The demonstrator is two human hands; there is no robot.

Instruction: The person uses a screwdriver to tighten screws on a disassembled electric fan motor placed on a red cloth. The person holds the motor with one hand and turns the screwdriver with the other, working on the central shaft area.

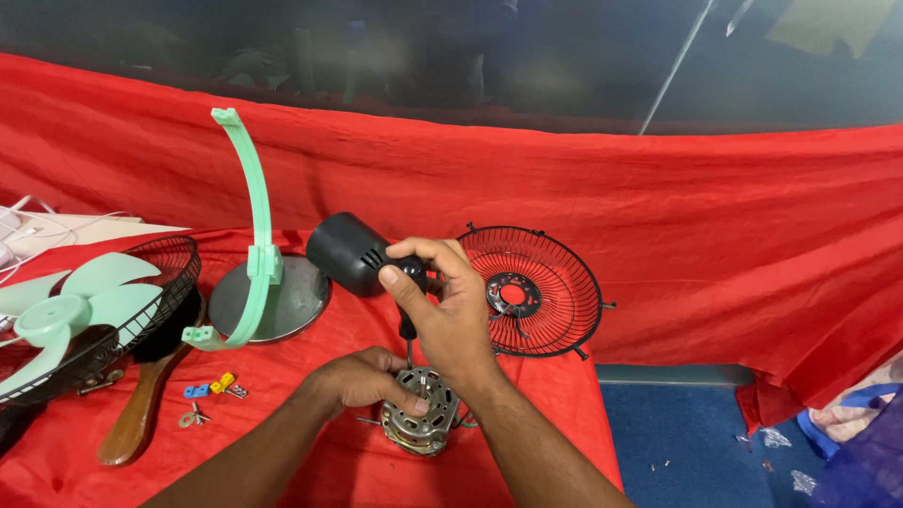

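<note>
- Gripping the black handle of a screwdriver [407, 315], the right hand [442, 315] has its fingers curled shut round it, thumb pressed along the top; the thin shaft points straight down into the fan motor [419, 410].
- The left hand [362, 378] lies against the motor's left side, its thumb laid over the top and its fingers wrapped round the housing, closed on it.
- The motor is a squat, round metal piece, silver-grey, with open slots through which copper-coloured windings show; it stands on the red cloth [310, 452] near the table's front edge, between both wrists.
- Just behind the right hand lies a black rounded motor cover [343, 252].
- Right of it a black wire grille [538, 292] leans upright.
- Left of it stand a round metal base [282, 301] with a pale green curved bracket [252, 216], then a pale green fan blade [71, 306].
</note>
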